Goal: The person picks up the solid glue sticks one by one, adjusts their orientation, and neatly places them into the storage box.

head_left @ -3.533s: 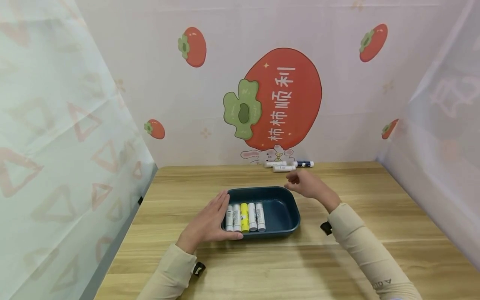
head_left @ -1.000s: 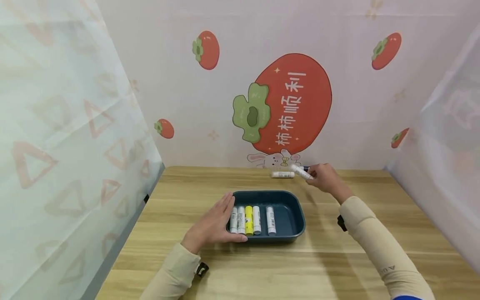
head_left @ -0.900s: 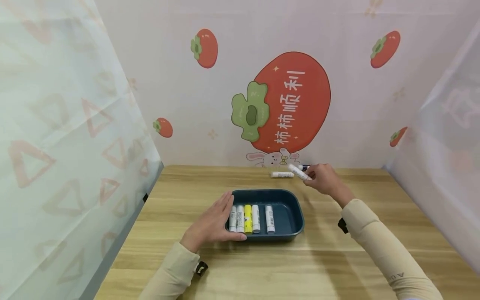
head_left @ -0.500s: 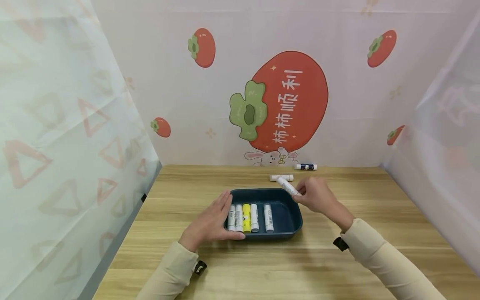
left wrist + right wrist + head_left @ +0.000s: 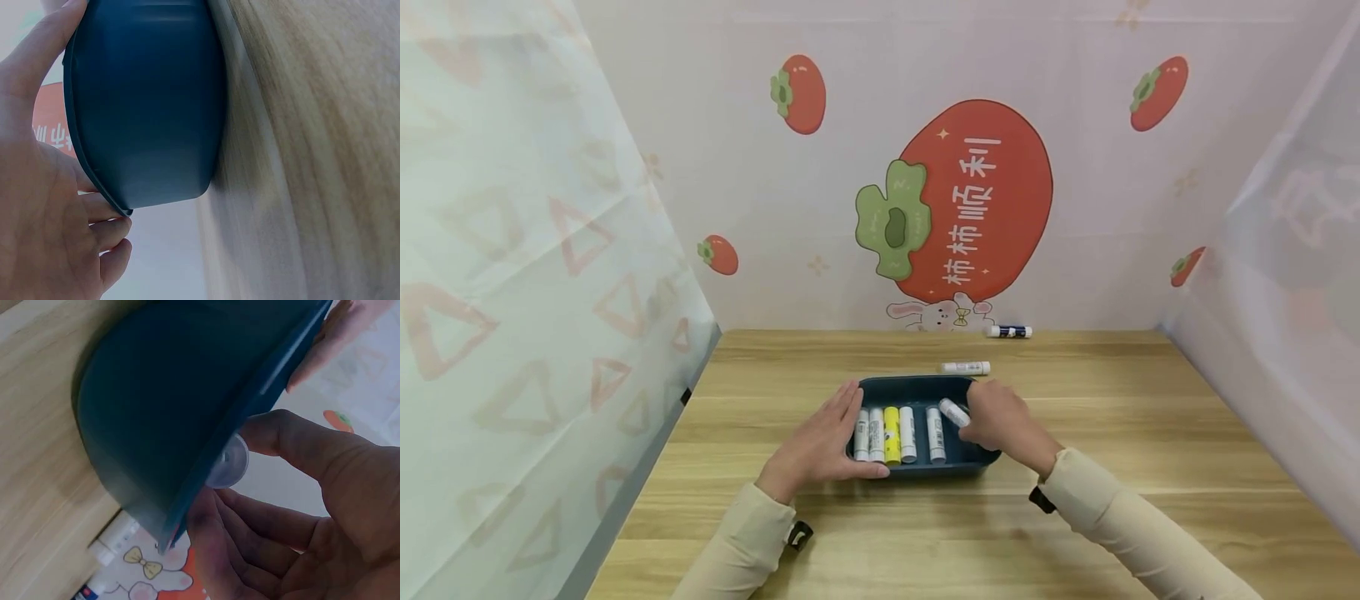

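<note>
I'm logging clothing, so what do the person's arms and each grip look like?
The left sleeve and right sleeve are beige and reach the wrists. A small black piece shows beside the left one, a second black piece beside the right. The left grip and right grip are bare, without gloves.

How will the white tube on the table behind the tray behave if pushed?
The tube lies on its side and looks cylindrical, so it'll probably roll. Rolled toward the tray, it would likely stop there. Its straight outline suggests stiff, not floppy.
</note>
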A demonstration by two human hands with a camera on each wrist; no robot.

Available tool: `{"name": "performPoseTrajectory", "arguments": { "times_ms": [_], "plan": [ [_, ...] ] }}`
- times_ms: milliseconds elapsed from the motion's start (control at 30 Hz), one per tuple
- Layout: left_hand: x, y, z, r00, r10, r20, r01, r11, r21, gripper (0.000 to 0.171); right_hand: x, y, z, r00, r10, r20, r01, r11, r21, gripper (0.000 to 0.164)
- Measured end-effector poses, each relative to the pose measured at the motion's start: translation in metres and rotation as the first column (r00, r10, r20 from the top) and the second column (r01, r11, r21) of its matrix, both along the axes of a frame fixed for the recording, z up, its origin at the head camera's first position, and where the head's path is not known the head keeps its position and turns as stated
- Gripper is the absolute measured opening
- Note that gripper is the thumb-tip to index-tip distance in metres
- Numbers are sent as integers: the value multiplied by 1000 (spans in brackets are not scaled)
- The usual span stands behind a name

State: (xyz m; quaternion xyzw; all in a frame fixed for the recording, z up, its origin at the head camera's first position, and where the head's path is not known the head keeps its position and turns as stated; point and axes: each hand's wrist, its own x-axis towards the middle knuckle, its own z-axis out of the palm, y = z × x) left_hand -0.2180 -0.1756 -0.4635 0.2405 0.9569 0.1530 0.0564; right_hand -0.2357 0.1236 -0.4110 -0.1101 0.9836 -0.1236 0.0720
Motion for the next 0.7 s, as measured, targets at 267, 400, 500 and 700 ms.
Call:
{"name": "performPoseTrajectory", "arguments": {
  "times_ms": [267, 400, 500, 700],
  "plan": [
    [0, -1, 0, 1000, -4, -8, 4, 1000, -2, 134, -1, -14, -11, 999, 13, 39, -10, 997, -78, 50],
    [0, -1, 1, 1000, -6, -14, 7, 1000, 8, 133, -1, -17, -13, 999, 4, 45, 2, 992, -127, 56],
    [0, -1, 1, 1000, -10, -13, 11, 1000, 12, 133, -1, -19, -14, 996, -20, 83, 32, 988, -153, 55],
    [1, -2, -1, 1000, -23, -19, 24, 1000, 16, 133, 0, -24, -25, 991, -46, 125, 66, 984, -163, 57]
  ]
}}
